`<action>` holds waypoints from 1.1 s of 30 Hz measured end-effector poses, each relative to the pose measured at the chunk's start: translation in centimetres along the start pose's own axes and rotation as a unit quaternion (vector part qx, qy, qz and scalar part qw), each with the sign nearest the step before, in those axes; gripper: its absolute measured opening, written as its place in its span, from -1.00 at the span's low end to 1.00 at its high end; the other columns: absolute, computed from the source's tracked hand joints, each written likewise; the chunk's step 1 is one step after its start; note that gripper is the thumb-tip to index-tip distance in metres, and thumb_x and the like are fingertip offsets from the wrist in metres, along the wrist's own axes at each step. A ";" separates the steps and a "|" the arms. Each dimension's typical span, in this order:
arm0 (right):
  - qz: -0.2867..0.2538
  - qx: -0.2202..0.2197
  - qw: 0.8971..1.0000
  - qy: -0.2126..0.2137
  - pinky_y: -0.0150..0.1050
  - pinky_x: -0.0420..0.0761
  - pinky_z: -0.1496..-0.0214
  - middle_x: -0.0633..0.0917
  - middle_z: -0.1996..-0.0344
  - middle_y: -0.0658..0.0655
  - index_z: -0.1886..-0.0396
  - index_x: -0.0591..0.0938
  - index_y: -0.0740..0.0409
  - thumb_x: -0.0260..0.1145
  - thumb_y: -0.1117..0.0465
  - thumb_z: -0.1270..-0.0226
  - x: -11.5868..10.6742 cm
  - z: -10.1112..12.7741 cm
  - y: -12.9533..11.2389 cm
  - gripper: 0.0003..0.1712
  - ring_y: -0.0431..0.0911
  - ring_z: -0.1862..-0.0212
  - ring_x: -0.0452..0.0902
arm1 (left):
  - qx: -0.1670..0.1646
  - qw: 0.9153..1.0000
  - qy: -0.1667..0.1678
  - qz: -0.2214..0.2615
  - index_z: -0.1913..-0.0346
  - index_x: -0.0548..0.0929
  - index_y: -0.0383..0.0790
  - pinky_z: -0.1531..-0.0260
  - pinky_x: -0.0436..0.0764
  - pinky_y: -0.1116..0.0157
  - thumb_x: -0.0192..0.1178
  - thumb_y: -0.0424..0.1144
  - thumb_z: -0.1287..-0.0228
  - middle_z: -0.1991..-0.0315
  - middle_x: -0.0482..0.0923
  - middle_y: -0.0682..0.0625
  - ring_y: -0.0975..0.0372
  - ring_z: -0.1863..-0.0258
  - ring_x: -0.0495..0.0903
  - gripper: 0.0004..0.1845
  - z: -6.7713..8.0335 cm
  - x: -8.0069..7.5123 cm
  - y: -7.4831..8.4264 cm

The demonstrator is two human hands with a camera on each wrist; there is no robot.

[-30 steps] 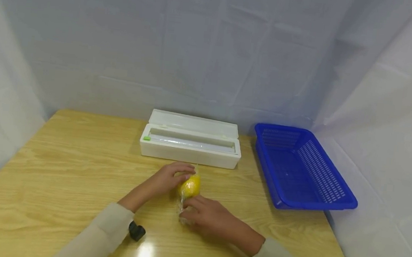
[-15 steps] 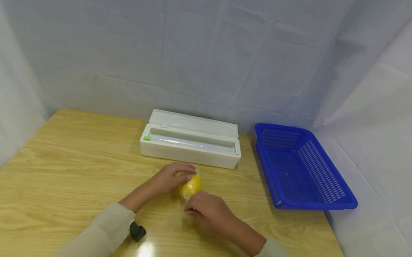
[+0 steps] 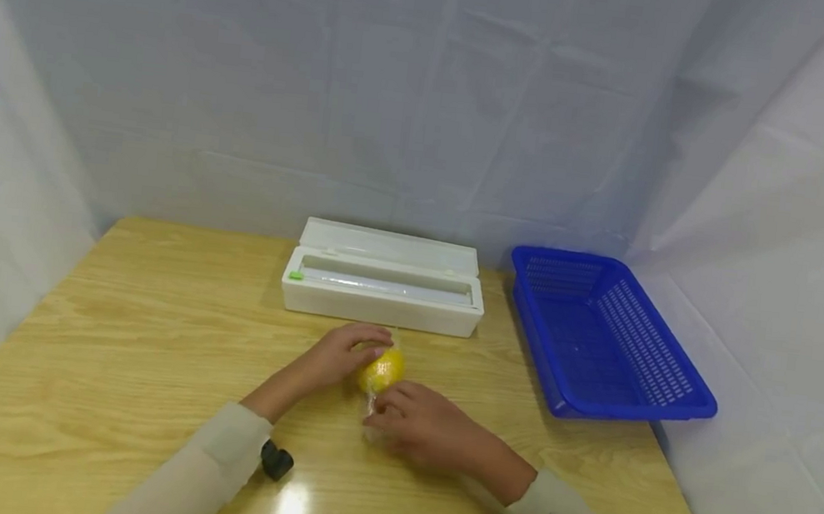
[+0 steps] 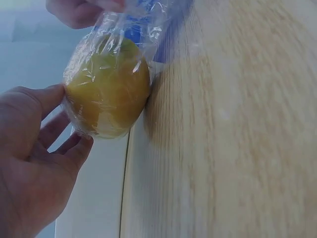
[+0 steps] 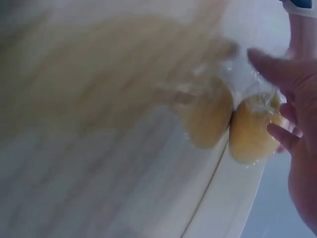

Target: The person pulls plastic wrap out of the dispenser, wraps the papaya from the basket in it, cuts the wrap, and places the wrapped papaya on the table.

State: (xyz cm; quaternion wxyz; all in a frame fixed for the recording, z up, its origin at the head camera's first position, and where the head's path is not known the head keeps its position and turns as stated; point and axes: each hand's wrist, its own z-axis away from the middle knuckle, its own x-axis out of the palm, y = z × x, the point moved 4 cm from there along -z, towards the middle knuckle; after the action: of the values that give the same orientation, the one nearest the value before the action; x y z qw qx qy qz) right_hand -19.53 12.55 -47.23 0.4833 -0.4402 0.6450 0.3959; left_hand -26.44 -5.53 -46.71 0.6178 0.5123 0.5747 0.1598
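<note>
Right hand (image 3: 431, 432) shifted nearer; lemon (image 3: 381, 370) lies pointing toward it.

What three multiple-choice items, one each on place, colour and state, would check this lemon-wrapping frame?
1. Where does the cling film dispenser stand?
A. At the back of the table, left of the basket
B. Inside the basket
C. At the table's near edge

2. What colour is the basket?
A. Red
B. Blue
C. Green

3. What state is the lemon in?
A. Bare
B. Cut in half
C. Covered in clear film

Answers:
1 A, the head view shows it behind the hands, beside the basket.
2 B, its mesh walls are blue.
3 C, the left wrist view shows crinkled film round it, with the left hand gripping the lemon and the right hand pinching the loose film.
</note>
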 end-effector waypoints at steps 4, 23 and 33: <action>0.069 -0.006 0.998 0.009 -0.33 0.54 -0.14 0.61 0.07 -0.10 0.08 0.72 -0.13 0.35 0.09 -0.41 0.4 -0.4 0.1 -0.85 -0.18 -0.01 0.46 | 0.002 1.000 0.002 0.002 -0.18 0.66 -0.18 -0.40 0.35 -0.15 0.14 -0.23 -0.51 -0.34 0.51 -0.15 -0.11 -0.41 0.38 -0.71 0.0 -0.1 -0.1; -0.133 0.161 0.966 0.154 -0.40 0.64 0.15 0.71 0.25 -0.03 0.19 0.73 0.04 0.46 0.20 -0.28 -1.9 -2.9 4.5 -0.87 -0.19 0.19 0.61 | -0.008 0.999 -0.001 0.039 -0.01 0.68 -0.20 -0.39 0.39 -0.11 0.18 -0.31 -0.47 -0.25 0.57 -0.16 -0.10 -0.35 0.44 -0.84 0.0 0.5 0.1; -0.341 0.329 0.873 0.112 -0.32 0.55 0.37 0.64 0.34 -0.08 0.16 0.69 -0.07 0.39 0.04 -0.39 0.2 -2.7 7.0 -0.87 -0.18 0.35 0.50 | -0.035 0.996 -0.032 0.081 0.12 0.63 -0.08 -0.46 0.26 -0.16 0.12 -0.12 -0.53 -0.39 0.46 -0.08 -0.08 -0.46 0.32 -0.86 0.5 0.2 0.2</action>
State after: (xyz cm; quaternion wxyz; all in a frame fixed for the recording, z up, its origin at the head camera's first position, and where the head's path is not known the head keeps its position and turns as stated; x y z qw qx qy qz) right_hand -26.91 12.06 -46.22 0.6298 -0.4900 0.5973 -0.0808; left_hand -25.85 -5.54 -46.78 0.6386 0.5398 0.5055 0.2128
